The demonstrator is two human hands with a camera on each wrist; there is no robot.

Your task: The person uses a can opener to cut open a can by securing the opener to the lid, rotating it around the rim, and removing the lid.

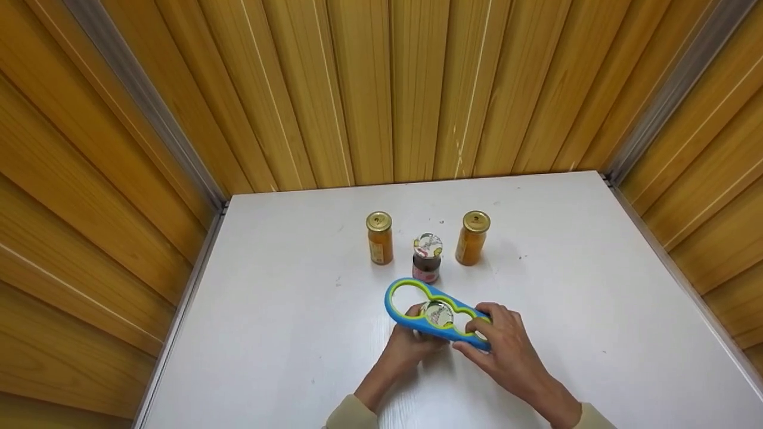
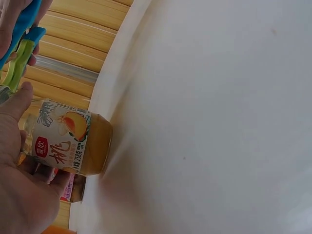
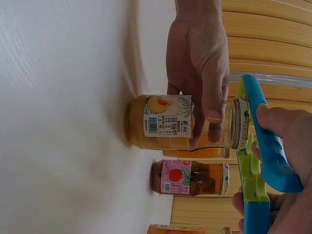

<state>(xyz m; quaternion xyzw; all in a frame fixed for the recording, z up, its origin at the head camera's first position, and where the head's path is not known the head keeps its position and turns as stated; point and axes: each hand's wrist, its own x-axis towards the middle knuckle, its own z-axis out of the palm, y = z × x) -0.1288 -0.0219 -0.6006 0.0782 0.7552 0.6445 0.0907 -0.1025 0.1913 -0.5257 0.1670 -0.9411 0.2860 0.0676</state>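
My left hand (image 1: 411,345) grips a glass jar of peaches (image 3: 163,122) around its body, the jar standing upright on the white table. In the left wrist view its label shows a peach picture. My right hand (image 1: 506,348) holds a blue and green jar opener (image 1: 403,307) by its right end, thumb on one side and fingers on the other. One of the opener's middle openings surrounds the jar's patterned metal lid (image 1: 440,314). The larger ring at the opener's far end has only tabletop and left-hand fingers showing through it.
Just behind the held jar is a dark jar (image 1: 426,262) with a pink label and patterned lid. Two orange jars with gold lids stand further back, one on the left (image 1: 380,238) and one on the right (image 1: 473,238). Wood-panel walls (image 1: 387,89) border the white table (image 1: 268,310).
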